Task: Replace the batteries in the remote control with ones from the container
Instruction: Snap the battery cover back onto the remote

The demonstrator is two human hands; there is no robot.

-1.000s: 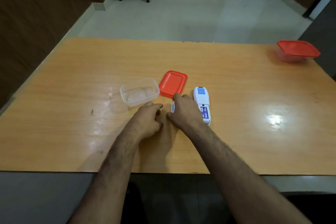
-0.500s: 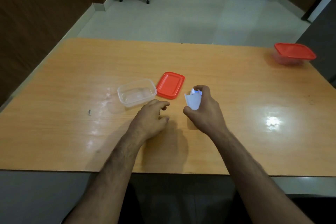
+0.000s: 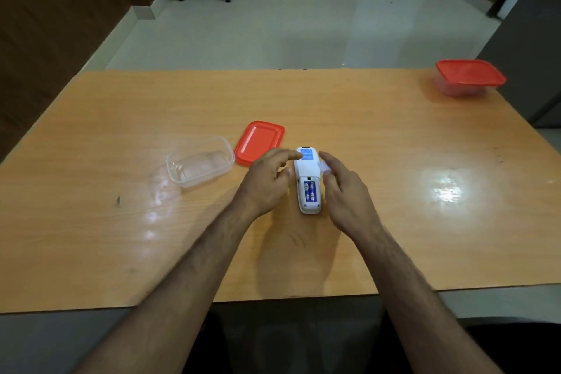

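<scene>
Two batteries (image 3: 309, 191) sit in the open bay of the remote (image 3: 307, 179), which lies back-up on the table (image 3: 394, 237). The left hand (image 3: 267, 179) hovers beside it, fingers loosely spread. The right hand (image 3: 343, 191) pinches what looks like the battery cover (image 3: 323, 166). Beyond, the clear container (image 3: 200, 161) stands open beside its red lid (image 3: 259, 142). Judged step: closing the bay; next, seat the cover and slide it shut.

White remote (image 3: 307, 181) face-down, batteries (image 3: 310, 191) exposed

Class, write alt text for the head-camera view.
A white remote lies face down on a wooden table, battery bay open with batteries inside, between a left hand and right hand. Left sit an open clear container and its red lid.
</scene>
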